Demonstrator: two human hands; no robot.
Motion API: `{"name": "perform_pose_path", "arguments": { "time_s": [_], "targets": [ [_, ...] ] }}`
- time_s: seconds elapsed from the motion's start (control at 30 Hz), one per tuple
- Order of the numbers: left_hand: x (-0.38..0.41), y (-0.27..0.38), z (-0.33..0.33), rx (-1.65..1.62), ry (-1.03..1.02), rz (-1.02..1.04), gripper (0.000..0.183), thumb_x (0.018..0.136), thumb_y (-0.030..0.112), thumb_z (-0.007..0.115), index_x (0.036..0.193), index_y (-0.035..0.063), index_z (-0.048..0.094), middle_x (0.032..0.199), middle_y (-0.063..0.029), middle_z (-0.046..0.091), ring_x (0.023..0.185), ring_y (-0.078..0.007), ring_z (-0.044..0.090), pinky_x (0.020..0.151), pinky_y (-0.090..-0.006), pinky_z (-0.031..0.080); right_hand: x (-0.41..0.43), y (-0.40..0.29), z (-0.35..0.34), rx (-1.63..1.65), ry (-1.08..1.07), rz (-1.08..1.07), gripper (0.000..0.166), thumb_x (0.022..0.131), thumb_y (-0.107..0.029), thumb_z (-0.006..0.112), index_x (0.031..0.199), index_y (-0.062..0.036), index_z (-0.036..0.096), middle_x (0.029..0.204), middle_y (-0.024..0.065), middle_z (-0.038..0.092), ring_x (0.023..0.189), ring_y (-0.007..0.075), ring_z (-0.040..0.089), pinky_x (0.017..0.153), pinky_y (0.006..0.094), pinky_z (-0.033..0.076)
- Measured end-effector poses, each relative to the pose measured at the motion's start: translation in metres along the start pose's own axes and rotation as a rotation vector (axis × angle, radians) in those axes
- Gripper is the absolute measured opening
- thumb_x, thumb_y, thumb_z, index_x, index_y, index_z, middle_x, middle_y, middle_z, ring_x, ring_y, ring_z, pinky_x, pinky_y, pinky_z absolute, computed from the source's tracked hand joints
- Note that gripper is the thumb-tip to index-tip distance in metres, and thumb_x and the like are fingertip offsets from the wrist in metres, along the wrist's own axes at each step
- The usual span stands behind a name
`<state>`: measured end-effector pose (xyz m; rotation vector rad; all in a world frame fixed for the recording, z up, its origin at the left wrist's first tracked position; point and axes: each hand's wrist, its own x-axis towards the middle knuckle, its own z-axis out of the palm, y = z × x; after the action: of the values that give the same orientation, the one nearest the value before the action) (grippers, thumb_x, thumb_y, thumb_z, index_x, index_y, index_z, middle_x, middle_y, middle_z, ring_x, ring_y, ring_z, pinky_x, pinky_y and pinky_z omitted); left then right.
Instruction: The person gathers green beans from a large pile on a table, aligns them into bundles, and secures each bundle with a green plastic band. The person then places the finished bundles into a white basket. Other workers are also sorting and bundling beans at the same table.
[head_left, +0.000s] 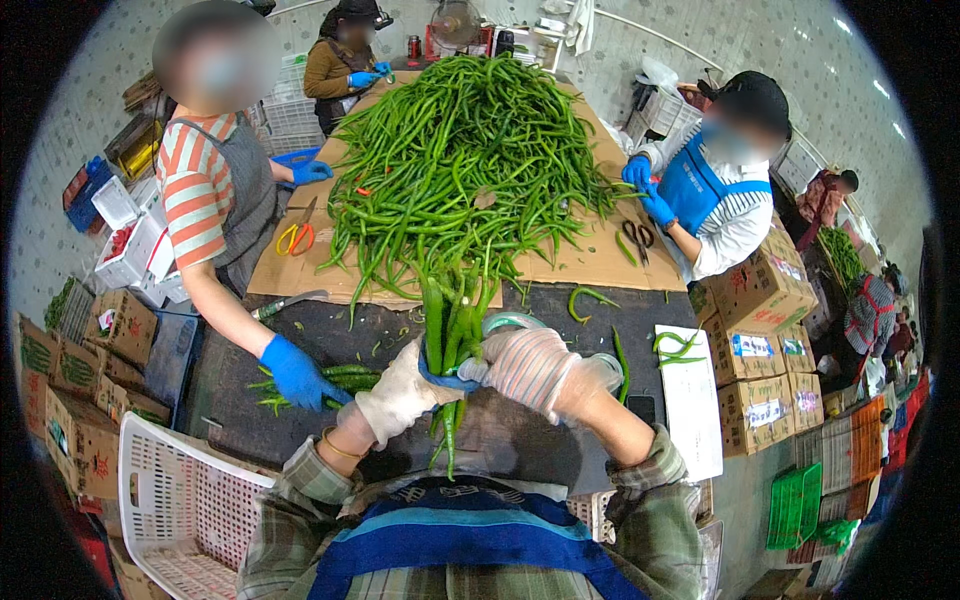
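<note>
A bundle of long green chili peppers stands roughly upright in front of me, with stem ends up and some tips hanging below. My left hand, in a white glove, is closed around the bundle's left side. A blue band runs about its lower part. My right hand, in a striped knit glove, grips the band at the bundle's right side. Behind my right hand lies a roll of greenish tape, partly hidden. A large heap of loose green chili peppers covers the cardboard beyond the bundle.
A co-worker's blue-gloved hand rests by more peppers at left. Orange-handled scissors, a knife and black scissors lie on the table. At right are a white sheet and a phone; a white crate stands lower left.
</note>
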<state>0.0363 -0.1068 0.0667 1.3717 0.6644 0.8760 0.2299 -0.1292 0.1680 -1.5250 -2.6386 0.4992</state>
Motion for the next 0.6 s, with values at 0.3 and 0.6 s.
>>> {"name": "perform_pose_path", "arguments": {
  "time_s": [0.3, 0.6],
  "targets": [
    [0.0, -0.002, -0.009, -0.08, -0.051, -0.054, 0.064, 0.073, 0.006, 0.078, 0.13, 0.0034, 0.049, 0.118, -0.0079, 0.063, 0.107, -0.0169, 0.06, 0.089, -0.032, 0.05, 0.011, 0.006, 0.02, 0.432, 0.163, 0.156, 0.057, 0.077, -0.038, 0.072, 0.119, -0.0037, 0.055, 0.102, 0.0193, 0.067, 0.093, 0.0325, 0.066, 0.081, 0.0394, 0.051],
    [-0.031, 0.012, -0.019, 0.542, -0.112, -0.069, 0.047, 0.088, 0.016, 0.065, 0.13, 0.0019, 0.049, 0.124, -0.0135, 0.059, 0.109, -0.0252, 0.061, 0.091, -0.0352, 0.05, 0.009, -0.006, 0.029, 0.827, 0.189, 0.181, 0.076, 0.071, -0.039, 0.078, 0.131, -0.0036, 0.049, 0.111, 0.0163, 0.067, 0.1, 0.0281, 0.065, 0.088, 0.0353, 0.049]
  ]
}}
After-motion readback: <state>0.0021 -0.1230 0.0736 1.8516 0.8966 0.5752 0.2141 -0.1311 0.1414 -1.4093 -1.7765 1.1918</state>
